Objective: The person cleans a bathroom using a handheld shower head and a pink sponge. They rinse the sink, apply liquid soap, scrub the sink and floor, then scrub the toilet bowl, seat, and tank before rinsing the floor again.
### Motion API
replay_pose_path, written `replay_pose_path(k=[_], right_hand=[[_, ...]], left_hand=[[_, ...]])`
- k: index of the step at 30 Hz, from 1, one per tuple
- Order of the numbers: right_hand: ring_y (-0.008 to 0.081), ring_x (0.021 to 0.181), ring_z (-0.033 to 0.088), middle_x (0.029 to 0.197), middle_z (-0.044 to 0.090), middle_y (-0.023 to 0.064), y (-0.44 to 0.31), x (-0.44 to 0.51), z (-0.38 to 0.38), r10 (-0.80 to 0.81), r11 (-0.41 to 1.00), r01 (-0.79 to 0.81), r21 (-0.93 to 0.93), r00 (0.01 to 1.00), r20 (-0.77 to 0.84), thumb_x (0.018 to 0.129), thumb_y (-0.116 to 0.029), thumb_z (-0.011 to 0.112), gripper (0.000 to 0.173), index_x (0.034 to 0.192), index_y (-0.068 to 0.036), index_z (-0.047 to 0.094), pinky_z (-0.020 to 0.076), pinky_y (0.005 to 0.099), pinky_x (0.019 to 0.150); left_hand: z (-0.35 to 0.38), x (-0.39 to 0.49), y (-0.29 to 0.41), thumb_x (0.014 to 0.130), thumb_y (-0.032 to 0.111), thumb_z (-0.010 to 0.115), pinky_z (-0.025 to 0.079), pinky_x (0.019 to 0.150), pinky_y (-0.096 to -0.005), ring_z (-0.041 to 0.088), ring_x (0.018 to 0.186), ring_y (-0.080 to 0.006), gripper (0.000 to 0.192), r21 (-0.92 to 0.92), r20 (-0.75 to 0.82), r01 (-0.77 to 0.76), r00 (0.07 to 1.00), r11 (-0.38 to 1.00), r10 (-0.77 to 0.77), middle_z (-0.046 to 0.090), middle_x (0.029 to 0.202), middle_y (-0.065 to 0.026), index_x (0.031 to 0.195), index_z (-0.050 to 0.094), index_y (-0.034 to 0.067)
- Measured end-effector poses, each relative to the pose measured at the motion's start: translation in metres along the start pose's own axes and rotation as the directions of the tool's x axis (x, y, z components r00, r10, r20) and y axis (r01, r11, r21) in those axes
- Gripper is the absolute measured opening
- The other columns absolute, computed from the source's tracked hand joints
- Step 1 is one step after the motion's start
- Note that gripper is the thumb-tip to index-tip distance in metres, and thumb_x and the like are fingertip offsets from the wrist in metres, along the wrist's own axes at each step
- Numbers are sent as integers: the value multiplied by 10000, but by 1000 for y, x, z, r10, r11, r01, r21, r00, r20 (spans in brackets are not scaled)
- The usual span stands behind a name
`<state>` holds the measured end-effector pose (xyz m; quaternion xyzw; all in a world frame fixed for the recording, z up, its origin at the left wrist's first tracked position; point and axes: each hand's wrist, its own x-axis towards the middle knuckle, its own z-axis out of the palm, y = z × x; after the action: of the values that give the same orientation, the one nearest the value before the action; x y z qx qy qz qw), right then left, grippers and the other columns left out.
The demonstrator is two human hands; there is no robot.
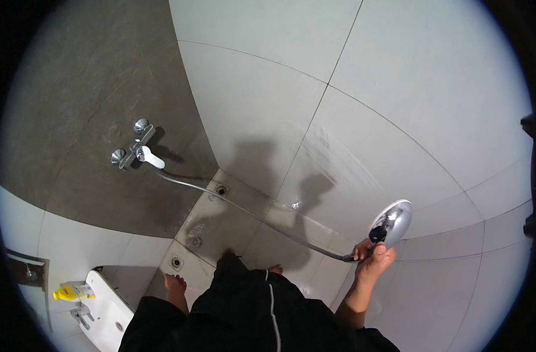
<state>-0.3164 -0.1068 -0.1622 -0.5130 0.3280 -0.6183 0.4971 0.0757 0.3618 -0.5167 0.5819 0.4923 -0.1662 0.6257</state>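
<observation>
My right hand (377,258) grips the handle of a chrome hand shower (394,222), with the thumb just below its round head. The head is tilted towards the pale tiled wall (290,119), where water streaks run down. A metal shower hose (268,223) leads from the handle across to a chrome mixer tap (143,154) on the dark wall. The lever of the tap points down and to the right. Low on the other side hangs my left hand (176,282), with the thumb apart from the fingers and nothing visible in it.
A white washbasin (105,314) with a chrome faucet (81,316) stands at lower left. On its rim lies or leans a yellow-capped bottle (74,292). Several drains, including a square one (176,263), are set in the wet tiled floor (246,235).
</observation>
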Motion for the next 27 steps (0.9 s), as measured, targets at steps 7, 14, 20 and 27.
replay_pose_path(k=[7,14,20,27], right_hand=[[155,392,425,515,406,23,-19,-67,-19,-75,995,46,-84,924,-375,927,-592,696,627,684,-84,420,371,312,358],[154,382,389,498,390,20,-51,-167,4,-70,989,-25,-145,789,-611,955,-577,660,620,642,-106,405,323,309,365],[160,393,401,499,374,17,-73,-214,20,-190,969,-18,-248,589,-785,957,-617,630,630,639,-118,416,362,324,398],[165,394,403,506,368,17,-88,-250,24,-335,940,53,-337,327,-884,939,-688,606,657,655,-122,429,375,333,414]], left_hand=[[66,71,56,1019,462,424,367,500,-427,482,562,-199,327,550,339,-238,940,801,47,564,738,-61,1087,530,160],[182,110,121,1004,472,512,483,656,-527,641,791,-292,372,831,512,-424,835,361,-199,669,946,-102,1135,598,134],[250,98,123,1013,495,491,495,616,-500,641,694,-289,380,817,569,-576,791,44,-226,658,808,-82,1132,602,151],[286,48,82,1025,397,475,503,568,-441,616,658,-248,371,665,709,-747,625,13,-327,630,780,-104,1022,601,48]])
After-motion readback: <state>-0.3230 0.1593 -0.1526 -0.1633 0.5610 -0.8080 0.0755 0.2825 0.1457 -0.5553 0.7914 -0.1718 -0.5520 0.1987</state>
